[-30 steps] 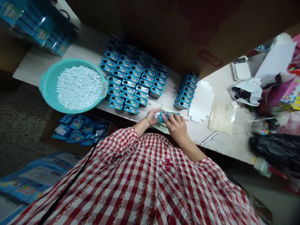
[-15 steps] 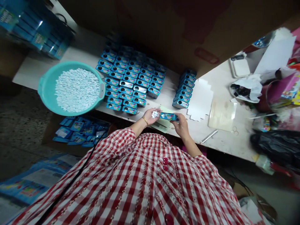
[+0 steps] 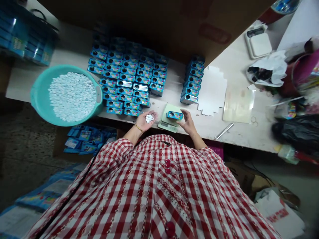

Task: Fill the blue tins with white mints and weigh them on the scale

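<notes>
My left hand [image 3: 147, 121] is palm up, with a small heap of white pellets [image 3: 149, 118] cupped in it. To its right, a small blue tin [image 3: 174, 115] with a round hole in its top stands on a pale green scale [image 3: 167, 126]. Beside the tin's right end is my right hand [image 3: 188, 122], thumb and fingers spread apart with nothing gripped. Many more pellets [image 3: 72, 96] fill a turquoise basin [image 3: 37, 103] at the left. Rows of similar blue tins [image 3: 128, 71] stand beyond my left hand.
Another column of tins [image 3: 191, 83] stands right of centre, by a white card sheet [image 3: 211, 93]. A large cardboard box [image 3: 149, 20] walls off the back. A metal tube [image 3: 224, 130] lies near the front edge. Bags and a black plastic bag [image 3: 296, 127] crowd the right.
The tin has gone from my right hand onto the scale, and that hand has opened beside it. My left hand has drawn away to the left with its pellets. The view has shifted.
</notes>
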The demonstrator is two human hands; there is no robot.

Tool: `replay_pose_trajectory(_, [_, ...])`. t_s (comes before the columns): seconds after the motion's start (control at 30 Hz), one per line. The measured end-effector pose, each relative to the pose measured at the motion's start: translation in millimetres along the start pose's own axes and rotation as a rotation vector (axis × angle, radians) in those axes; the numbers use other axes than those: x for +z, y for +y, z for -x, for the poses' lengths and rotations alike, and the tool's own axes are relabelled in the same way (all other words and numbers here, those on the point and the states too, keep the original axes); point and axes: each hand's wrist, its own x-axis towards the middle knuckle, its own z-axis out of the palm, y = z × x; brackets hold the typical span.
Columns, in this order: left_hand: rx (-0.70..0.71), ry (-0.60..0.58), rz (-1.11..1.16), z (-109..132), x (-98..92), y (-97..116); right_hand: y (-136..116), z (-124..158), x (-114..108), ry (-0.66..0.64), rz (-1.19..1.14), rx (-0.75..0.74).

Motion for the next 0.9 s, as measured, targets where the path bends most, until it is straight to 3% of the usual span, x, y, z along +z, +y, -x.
replay_pose_trajectory(0.1, [0.010, -0.012, 0.007, 7, -2.5, 0, -19, 11, -19, 0.118, 0.139, -0.040])
replay_pose_trajectory(0.2, [0.004, -0.046, -0.008, 13, -2.0, -2, -48, 21, -22, 0.219, 0.283, -0.105])
replay_pose_trajectory(0.27, [-0.008, -0.062, -0.023, 17, -2.4, -5, -67, 25, -8, 0.122, 0.323, -0.194])
replay_pose_trajectory(0.4, [-0.084, -0.068, -0.054, 25, -12.1, -14, -96, 22, 47, -0.290, 0.383, -0.387])
replay_pose_trajectory(0.57, [-0.165, -0.002, -0.075, 35, -34.8, -23, -109, 10, 103, -0.596, 0.630, -0.439])
replay_pose_trajectory(0.7, [-0.226, 0.033, -0.097, 43, -45.0, -21, -111, 7, 113, -0.737, 0.642, -0.542])
replay_pose_trajectory(0.9, [-0.236, 0.098, -0.098, 48, -42.1, -18, -122, 8, 109, -0.739, 0.692, -0.608])
